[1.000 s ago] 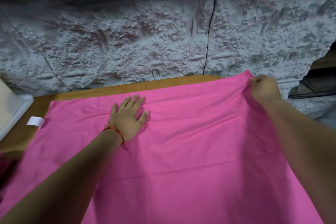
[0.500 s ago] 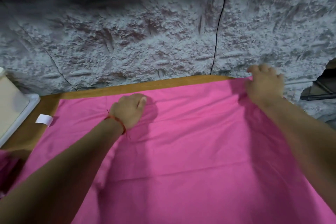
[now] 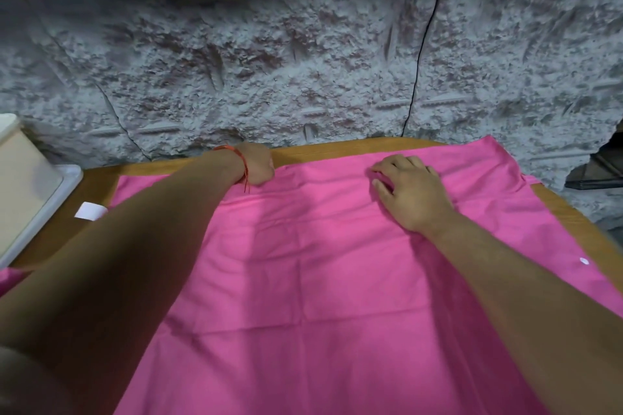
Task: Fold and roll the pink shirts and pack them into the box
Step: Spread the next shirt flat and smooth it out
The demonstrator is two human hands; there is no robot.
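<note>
A pink shirt [image 3: 323, 280] lies spread flat over the wooden table [image 3: 337, 148] and covers most of it. My left hand [image 3: 258, 165], with a red thread on its wrist, is curled into a fist at the shirt's far edge and grips the cloth there. To its right, my right hand [image 3: 413, 194] lies on the shirt near the far edge, its fingers and thumb bent and pinching a bit of cloth. A white button [image 3: 348, 261] shows near the shirt's right side. The near part of the shirt runs out of view.
A cream box on a white tray [image 3: 67, 178] stands at the left edge of the table. A white tag [image 3: 89, 211] lies beside it. A rough grey wall [image 3: 303, 61] rises right behind the table. More pink cloth [image 3: 10, 276] peeks in at the far left.
My left hand went from lying flat mid-cloth to a fist at the far edge. My right hand left the far right corner and moved left onto the cloth.
</note>
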